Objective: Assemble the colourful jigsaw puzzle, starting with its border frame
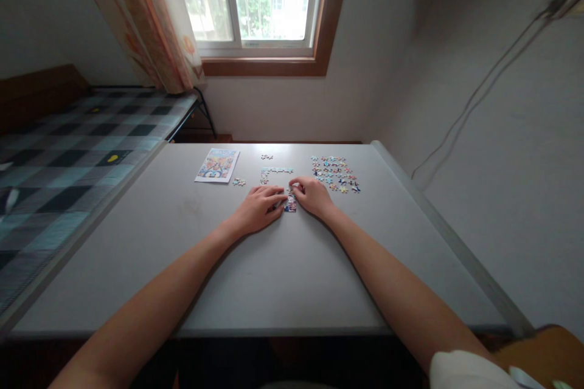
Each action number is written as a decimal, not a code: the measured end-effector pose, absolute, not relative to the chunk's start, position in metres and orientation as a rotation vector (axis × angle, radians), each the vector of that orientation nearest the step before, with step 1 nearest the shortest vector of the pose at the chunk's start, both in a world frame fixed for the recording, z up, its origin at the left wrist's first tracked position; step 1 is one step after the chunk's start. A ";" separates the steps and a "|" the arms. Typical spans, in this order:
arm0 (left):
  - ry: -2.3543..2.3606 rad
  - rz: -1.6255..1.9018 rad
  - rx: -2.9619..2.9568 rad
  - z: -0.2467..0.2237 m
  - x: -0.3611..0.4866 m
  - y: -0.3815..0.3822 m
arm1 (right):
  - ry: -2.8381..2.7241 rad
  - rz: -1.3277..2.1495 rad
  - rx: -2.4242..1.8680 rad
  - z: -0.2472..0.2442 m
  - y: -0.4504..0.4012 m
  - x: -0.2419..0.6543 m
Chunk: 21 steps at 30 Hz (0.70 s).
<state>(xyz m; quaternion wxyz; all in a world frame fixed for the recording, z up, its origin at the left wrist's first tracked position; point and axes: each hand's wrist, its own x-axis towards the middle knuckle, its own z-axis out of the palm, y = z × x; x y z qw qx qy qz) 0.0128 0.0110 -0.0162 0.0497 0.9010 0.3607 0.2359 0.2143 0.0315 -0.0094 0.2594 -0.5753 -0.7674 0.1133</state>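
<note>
jigsaw of small multicoloured pieces (276, 169), partly joined, on a smooth pale grey table (292, 292).
the bare left hand (259, 209) lies palm down with fingers extended, hiding the jigsaw's lower left; the bare right hand (314, 196) curls at its right side, fingertips close to the thumb, though i cannot tell whether they pinch a piece. dark purple-and-white joined pieces (291, 203) show between the hands. just beyond the right hand, loose multicoloured pieces (335, 171) sit in rows; small pale clusters lie above the jigsaw (267, 157) and left of it (239, 182), the latter near a colourful printed paper sheet (218, 165). a bed with a grey-and-black checked cover (137, 115) flanks the table's left, below an orange floral curtain (155, 24); a thin pale cable (474, 100) hangs along the right wall.
</note>
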 end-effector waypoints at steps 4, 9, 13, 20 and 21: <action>1.104 0.710 2.745 -0.017 0.013 0.011 | -2.084 0.302 -1.550 -0.010 0.032 0.215; 1.098 0.729 2.734 -0.018 0.012 0.011 | -2.086 0.312 -1.567 -0.009 0.032 0.215; 1.093 0.721 2.743 -0.017 0.012 0.011 | -2.086 0.307 -1.565 -0.009 0.031 0.215; 1.100 0.712 2.746 -0.016 0.013 0.011 | -2.086 0.308 -1.564 -0.010 0.031 0.214; 1.097 0.710 2.746 -0.016 0.013 0.011 | -2.086 0.308 -1.566 -0.010 0.031 0.214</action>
